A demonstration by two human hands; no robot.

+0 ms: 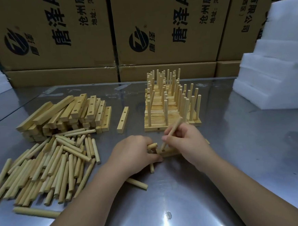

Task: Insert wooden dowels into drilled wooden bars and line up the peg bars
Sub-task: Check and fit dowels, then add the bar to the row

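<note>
Drilled bar (167, 152) lies on the worktop (237, 159) near centre, just in front of the row of finished peg bars (169, 109); right hand (188, 142) pinches a dowel (173, 131), tilted, its lower tip at or in a hole of the bar; left hand (135, 152) is closed around spare dowels (151, 146) and steadies the bar's left end. Judged risks: the tilted dowel may bind or seat crooked if pushed before it is stood upright; the bar may skid on the smooth metal; spare dowels may slip from the full left hand. Loose dowel pile (47, 167) lies left, heap of undrilled-looking and drilled bars (66, 115) behind it, one single bar (123, 120) between heap and finished row. Most of the bar is hidden beneath the hands; how deep the tip sits, and how many spares are held, cannot be told; cardboard boxes (58, 30) and white foam blocks (274, 67) are cut off by the frame.
</note>
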